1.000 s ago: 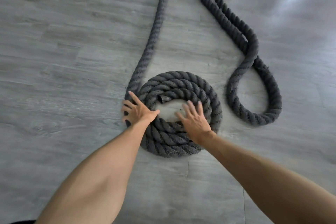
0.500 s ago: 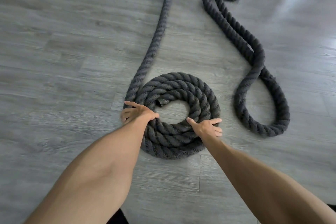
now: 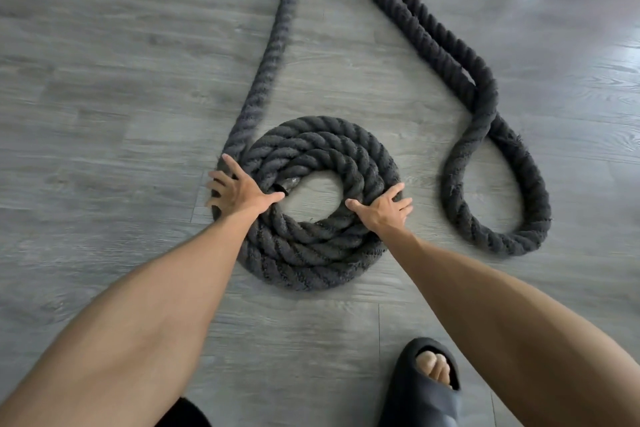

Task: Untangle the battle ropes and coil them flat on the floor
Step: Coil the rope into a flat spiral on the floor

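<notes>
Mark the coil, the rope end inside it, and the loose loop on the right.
coil (image 3: 304,263), head view, near-side outer windings.
rope end (image 3: 289,184), head view, grey tip at the coil's inner edge.
loose loop (image 3: 498,243), head view, near bend of the loop.

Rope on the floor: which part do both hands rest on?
The flat spiral coil, under left hand and right hand; the open loop beside it lies untouched.

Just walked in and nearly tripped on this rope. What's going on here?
A person works on a dark rope, partly wound into a flat coil on the floor. The left hand rests on the coil's left edge, the right hand on its right. A loose loop beside it is not yet wound in.
</notes>
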Tool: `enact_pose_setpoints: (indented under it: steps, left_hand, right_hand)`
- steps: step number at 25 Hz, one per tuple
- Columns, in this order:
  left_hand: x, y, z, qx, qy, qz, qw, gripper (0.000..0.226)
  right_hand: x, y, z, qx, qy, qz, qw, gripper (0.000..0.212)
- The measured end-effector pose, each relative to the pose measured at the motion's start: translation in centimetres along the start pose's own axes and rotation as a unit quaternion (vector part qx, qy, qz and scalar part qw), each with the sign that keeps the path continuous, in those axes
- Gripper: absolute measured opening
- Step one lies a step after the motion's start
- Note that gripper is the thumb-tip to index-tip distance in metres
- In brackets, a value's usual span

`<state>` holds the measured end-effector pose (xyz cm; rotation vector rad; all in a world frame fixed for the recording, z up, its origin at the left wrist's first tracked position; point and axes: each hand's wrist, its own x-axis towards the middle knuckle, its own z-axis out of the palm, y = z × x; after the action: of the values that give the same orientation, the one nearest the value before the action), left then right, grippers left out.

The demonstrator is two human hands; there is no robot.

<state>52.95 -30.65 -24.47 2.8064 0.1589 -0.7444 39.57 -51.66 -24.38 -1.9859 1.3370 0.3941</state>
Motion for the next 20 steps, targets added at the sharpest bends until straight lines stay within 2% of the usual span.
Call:
enact_pose_setpoints:
  steps: [7,12,17,20]
  left_hand:
    - [2.5,1.9,-0.4,0.052,0.010,0.007,0.999,0.156]
    - [4.0,4.0,-0.7,0.008,0.010,-0.041,0.999,0.154]
    - [4.9,5.2,-0.8,0.014,0.026,-0.097,0.995,0.150]
    - [4.9,5.4,-0.3,0.028,0.030,-0.107,0.993,0.142]
  right_hand:
    - [4.7,-3.5,-1.7,-0.062,-0.019,-0.071,0.995,0.131]
    - [7.6,-5.6,-2.6,-0.094,-0.033,-0.112,0.989,0.131]
    - [10.6,-8.6,-4.2,-0.142,-0.047,-0.164,0.975,0.130]
    - [9.3,-9.2,-3.8,-0.174,0.019,-0.205,0.963,0.114]
